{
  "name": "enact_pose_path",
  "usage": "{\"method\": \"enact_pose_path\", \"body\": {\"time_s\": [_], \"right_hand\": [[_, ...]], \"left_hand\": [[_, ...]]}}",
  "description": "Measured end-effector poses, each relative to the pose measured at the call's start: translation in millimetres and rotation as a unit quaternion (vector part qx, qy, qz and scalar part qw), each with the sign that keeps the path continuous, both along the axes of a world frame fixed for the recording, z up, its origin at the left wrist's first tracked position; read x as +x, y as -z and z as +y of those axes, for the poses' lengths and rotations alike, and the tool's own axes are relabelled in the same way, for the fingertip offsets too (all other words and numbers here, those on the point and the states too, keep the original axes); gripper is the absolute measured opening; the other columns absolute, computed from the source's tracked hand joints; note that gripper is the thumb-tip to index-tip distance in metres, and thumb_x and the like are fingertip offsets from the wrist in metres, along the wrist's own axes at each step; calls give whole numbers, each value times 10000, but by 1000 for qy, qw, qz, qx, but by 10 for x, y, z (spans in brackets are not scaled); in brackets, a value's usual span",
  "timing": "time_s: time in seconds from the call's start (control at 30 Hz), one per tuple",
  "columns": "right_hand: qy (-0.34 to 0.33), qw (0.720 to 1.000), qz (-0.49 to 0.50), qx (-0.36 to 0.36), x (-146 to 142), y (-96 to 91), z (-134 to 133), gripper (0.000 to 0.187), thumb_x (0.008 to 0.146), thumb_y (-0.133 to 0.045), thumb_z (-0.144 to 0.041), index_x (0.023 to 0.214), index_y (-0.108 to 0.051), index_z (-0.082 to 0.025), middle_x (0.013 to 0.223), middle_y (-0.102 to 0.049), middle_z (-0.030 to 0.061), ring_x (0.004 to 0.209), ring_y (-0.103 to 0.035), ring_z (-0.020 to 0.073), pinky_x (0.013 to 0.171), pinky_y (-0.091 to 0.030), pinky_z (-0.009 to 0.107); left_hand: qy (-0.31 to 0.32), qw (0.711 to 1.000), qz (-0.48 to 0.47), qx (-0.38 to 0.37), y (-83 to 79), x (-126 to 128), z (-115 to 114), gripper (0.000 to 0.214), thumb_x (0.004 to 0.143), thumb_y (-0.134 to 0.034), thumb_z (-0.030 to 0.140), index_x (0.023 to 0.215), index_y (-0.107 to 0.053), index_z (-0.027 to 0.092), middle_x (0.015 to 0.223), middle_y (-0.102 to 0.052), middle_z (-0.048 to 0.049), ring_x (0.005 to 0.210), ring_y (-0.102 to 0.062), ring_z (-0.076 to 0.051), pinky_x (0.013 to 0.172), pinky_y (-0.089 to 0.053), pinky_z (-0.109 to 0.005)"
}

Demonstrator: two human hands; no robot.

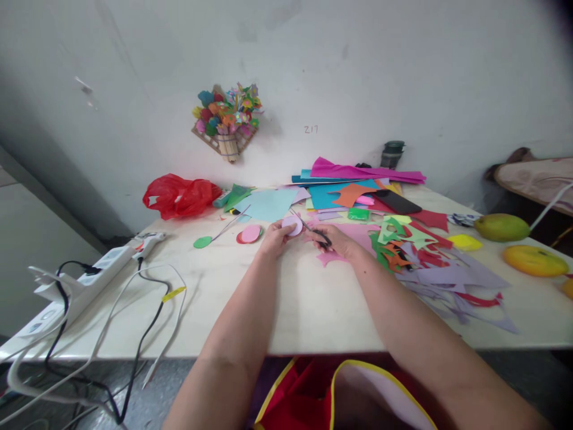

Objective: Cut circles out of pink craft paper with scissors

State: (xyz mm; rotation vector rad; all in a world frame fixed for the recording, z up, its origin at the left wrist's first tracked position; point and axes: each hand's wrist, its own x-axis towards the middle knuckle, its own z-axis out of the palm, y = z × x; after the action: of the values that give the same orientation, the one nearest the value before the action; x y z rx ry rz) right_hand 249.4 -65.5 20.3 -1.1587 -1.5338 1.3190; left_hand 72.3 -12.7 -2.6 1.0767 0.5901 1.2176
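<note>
Between finger and thumb, my left hand (276, 237) holds a lilac paper circle (290, 224) above the table. My right hand (335, 240) is closed round a pair of scissors (321, 237) with dark handles, the blades reaching up and left to the circle's right edge. Left of my hands lies a small stack of pink and red paper circles (249, 233). Farther left, a green paper circle (203, 242) rests at the end of a thin stick. A pink sheet with cut edges (353, 233) lies under and beside my right hand.
Paper scraps (441, 275) cover the table's right side, near mangoes (535, 261). Coloured sheets (344, 194) and a dark phone (397, 202) lie at the back. A red plastic bag (179, 197) sits back left; a power strip (89, 283) with loose cables runs along the left edge.
</note>
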Motion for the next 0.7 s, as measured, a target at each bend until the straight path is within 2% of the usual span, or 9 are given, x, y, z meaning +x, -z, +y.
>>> {"method": "enact_pose_path", "body": {"time_s": [0.3, 0.7], "right_hand": [[-4, 1000, 5, 25, 29, 72, 48, 239, 734, -645, -387, 716, -579, -158, 515, -523, -29, 382, -405, 65, 364, -248, 211], [-12, 999, 20, 47, 65, 145, 124, 285, 686, -656, -436, 661, -574, -164, 493, -464, -35, 417, -384, 80, 369, -257, 212]], "left_hand": [[10, 1000, 8, 4, 8, -3, 8, 345, 540, -828, 255, 805, -699, 75, 800, -722, -114, 826, -691, -231, 831, -510, -332], [12, 1000, 17, 6, -26, -8, -14, 318, 543, -819, 264, 776, -705, 82, 771, -724, -112, 789, -695, -226, 815, -518, -332]]}}
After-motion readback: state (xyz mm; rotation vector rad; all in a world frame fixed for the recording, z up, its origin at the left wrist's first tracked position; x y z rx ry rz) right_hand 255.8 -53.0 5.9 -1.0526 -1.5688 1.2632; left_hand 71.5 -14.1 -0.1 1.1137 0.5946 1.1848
